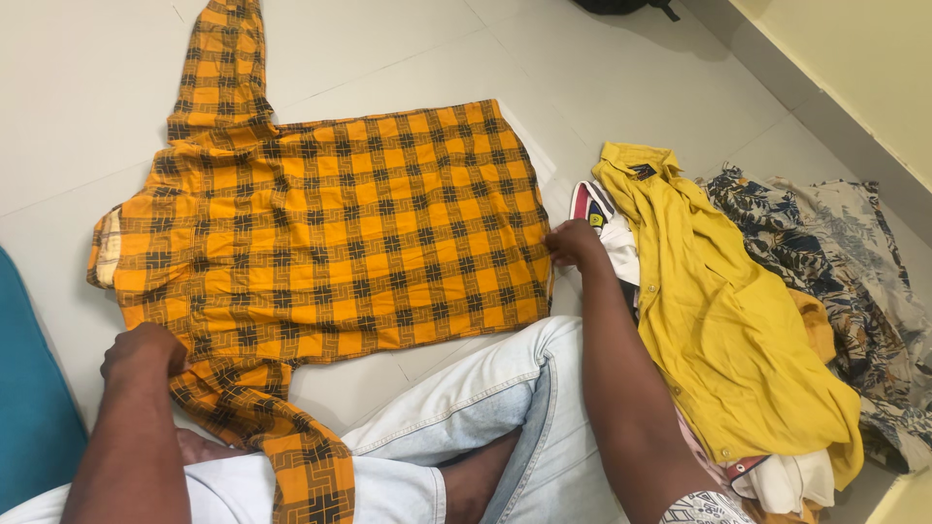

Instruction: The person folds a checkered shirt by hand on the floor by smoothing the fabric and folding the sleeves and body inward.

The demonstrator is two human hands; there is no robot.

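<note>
An orange and black checked shirt (330,233) lies spread flat, back side up, on the pale tiled floor (87,107). One sleeve stretches toward the top of the view; the other sleeve trails over my knee at the bottom. My left hand (144,351) is closed on the shirt's near shoulder where that sleeve begins. My right hand (575,243) pinches the shirt's hem edge at the right side.
A pile of clothes lies to the right: a mustard yellow shirt (723,320) on top, a floral patterned garment (835,252) beyond it, white pieces beneath. My legs in light jeans (495,398) are below. A teal cushion (29,408) sits at left. A wall (854,68) runs along the right.
</note>
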